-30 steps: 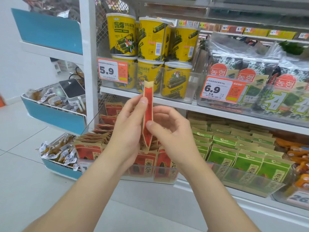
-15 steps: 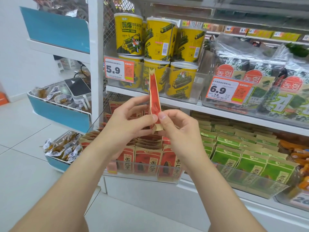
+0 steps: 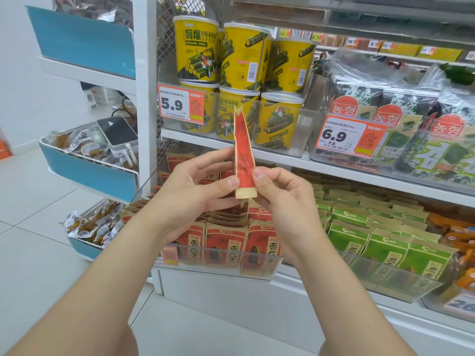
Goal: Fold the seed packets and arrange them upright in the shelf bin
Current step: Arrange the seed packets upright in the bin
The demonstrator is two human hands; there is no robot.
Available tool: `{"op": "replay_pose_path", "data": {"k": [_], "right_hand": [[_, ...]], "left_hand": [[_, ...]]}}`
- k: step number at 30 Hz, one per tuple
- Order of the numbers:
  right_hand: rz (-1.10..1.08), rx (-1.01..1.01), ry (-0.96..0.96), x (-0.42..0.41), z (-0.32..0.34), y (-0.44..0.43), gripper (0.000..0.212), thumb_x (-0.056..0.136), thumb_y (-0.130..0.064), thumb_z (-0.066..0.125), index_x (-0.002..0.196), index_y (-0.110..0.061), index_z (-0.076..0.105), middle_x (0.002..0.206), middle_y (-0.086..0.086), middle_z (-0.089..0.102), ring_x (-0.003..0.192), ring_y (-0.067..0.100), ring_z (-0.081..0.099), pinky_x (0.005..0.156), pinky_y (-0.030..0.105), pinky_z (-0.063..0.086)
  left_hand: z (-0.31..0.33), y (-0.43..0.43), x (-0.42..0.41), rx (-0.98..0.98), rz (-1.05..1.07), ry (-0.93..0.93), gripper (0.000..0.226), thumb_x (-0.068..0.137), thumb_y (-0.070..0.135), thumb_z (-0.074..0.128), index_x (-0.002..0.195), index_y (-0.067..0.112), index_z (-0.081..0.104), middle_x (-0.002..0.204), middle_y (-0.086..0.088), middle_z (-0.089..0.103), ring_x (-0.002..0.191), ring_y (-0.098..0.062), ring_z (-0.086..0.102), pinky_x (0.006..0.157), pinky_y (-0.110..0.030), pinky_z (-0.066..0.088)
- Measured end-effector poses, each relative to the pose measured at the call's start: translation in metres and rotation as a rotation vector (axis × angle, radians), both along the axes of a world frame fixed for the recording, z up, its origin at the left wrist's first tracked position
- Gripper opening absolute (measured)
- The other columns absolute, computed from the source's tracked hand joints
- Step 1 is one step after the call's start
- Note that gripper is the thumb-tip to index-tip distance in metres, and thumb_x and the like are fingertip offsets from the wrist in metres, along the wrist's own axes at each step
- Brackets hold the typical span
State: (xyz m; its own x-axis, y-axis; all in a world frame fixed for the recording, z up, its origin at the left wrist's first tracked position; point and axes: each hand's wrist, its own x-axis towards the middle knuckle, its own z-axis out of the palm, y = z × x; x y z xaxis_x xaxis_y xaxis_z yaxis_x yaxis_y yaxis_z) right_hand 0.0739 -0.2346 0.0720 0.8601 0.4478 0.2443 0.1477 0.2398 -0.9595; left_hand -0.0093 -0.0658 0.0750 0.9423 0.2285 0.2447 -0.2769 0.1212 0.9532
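Head view, left hand (image 3: 195, 187), right hand (image 3: 281, 201) pinch red packet (image 3: 243, 152); yellow tubs (image 3: 280, 122) behind

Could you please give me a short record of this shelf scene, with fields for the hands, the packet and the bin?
left hand: left hand pinches the red packet near its lower end
right hand: right hand pinches the same end from the other side
packet: upright, narrow side toward the camera, held above the bin, not yet placed
bin: clear bin on the lower shelf, holding shelved packets standing upright
neighbours: green packets to the right; yellow tubs on the shelf above
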Motion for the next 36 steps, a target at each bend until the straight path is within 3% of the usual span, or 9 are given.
{"op": "replay_pose_path", "data": {"k": [3, 11, 13, 16, 20, 24, 28, 33, 36], "right_hand": [[-0.020, -0.002, 0.008, 0.001, -0.001, -0.001, 0.019, 0.100, -0.021, 0.074, 0.100, -0.002, 0.078, 0.101, 0.013, 0.082, 0.105, 0.030, 0.078, 0.106, 0.049, 0.058], [0.079, -0.021, 0.051, 0.004, -0.001, -0.007, 0.019, 0.103, -0.020, 0.069, 0.105, -0.005, 0.081, 0.108, 0.012, 0.082, 0.109, 0.024, 0.076, 0.106, 0.045, 0.056], [0.032, -0.101, -0.033, 0.003, -0.002, -0.007, 0.012, 0.097, -0.024, 0.078, 0.100, -0.012, 0.081, 0.107, 0.007, 0.081, 0.104, 0.020, 0.077, 0.102, 0.046, 0.059], [-0.186, -0.293, -0.279, 0.000, -0.007, -0.001, 0.024, 0.084, -0.041, 0.090, 0.093, -0.030, 0.071, 0.118, -0.005, 0.065, 0.105, 0.010, 0.070, 0.092, 0.035, 0.059], [-0.315, -0.336, -0.508, 0.000, -0.011, 0.003, 0.041, 0.082, -0.037, 0.091, 0.112, -0.035, 0.062, 0.117, -0.007, 0.054, 0.106, 0.003, 0.062, 0.088, 0.018, 0.051], [-0.210, -0.242, -0.191, 0.009, -0.004, -0.002, 0.057, 0.091, -0.025, 0.086, 0.141, -0.031, 0.059, 0.123, -0.005, 0.064, 0.099, 0.005, 0.073, 0.084, 0.026, 0.062], [-0.008, -0.245, -0.018, 0.013, 0.000, -0.010, 0.023, 0.101, -0.033, 0.074, 0.116, -0.016, 0.079, 0.100, 0.002, 0.083, 0.078, 0.011, 0.072, 0.071, 0.030, 0.057], [0.027, -0.186, -0.034, 0.007, 0.004, -0.012, 0.028, 0.103, -0.031, 0.070, 0.108, -0.005, 0.079, 0.087, 0.012, 0.081, 0.059, 0.015, 0.064, 0.052, 0.025, 0.051], [-0.065, -0.204, -0.092, 0.004, 0.003, -0.009, 0.029, 0.103, -0.028, 0.071, 0.093, -0.001, 0.074, 0.069, 0.007, 0.075, 0.048, 0.012, 0.060, 0.046, 0.025, 0.047]], "left_hand": [[-0.002, -0.002, 0.001, 0.008, 0.024, 0.005, 0.056, 0.089, 0.011, 0.079, 0.141, 0.031, 0.071, 0.141, -0.007, 0.070, 0.136, -0.026, 0.065, 0.095, -0.050, 0.064], [0.000, -0.006, 0.003, -0.017, 0.006, 0.025, 0.046, 0.097, 0.002, 0.071, 0.138, 0.022, 0.071, 0.139, -0.012, 0.070, 0.126, -0.030, 0.070, 0.093, -0.046, 0.064], [0.000, -0.009, 0.002, -0.042, -0.024, 0.040, 0.038, 0.104, -0.002, 0.060, 0.138, 0.013, 0.065, 0.137, -0.014, 0.071, 0.123, -0.036, 0.071, 0.092, -0.050, 0.064], [-0.001, -0.015, 0.003, -0.040, -0.033, 0.066, 0.031, 0.110, 0.017, 0.056, 0.140, 0.009, 0.060, 0.137, -0.015, 0.072, 0.130, -0.044, 0.065, 0.105, -0.066, 0.056], [-0.003, -0.025, 0.005, -0.015, 0.037, 0.075, 0.027, 0.111, 0.018, 0.057, 0.137, 0.018, 0.065, 0.122, -0.016, 0.078, 0.112, -0.030, 0.075, 0.102, -0.060, 0.059], [-0.001, -0.020, 0.007, -0.104, 0.109, 0.068, 0.029, 0.114, 0.019, 0.049, 0.140, 0.017, 0.062, 0.127, -0.009, 0.078, 0.118, -0.030, 0.075, 0.100, -0.054, 0.061], [0.002, -0.016, 0.005, -0.148, 0.114, 0.062, 0.028, 0.114, 0.019, 0.048, 0.136, 0.021, 0.066, 0.122, -0.007, 0.080, 0.112, -0.027, 0.078, 0.081, -0.035, 0.067], [0.000, -0.018, 0.007, -0.195, 0.077, 0.114, 0.030, 0.113, 0.021, 0.050, 0.137, 0.018, 0.067, 0.122, -0.008, 0.080, 0.107, -0.025, 0.079, 0.076, -0.030, 0.066], [-0.002, -0.025, 0.008, -0.155, 0.146, 0.213, 0.032, 0.113, 0.028, 0.052, 0.126, 0.008, 0.074, 0.103, -0.009, 0.083, 0.084, -0.016, 0.080, 0.060, -0.023, 0.063]]}}
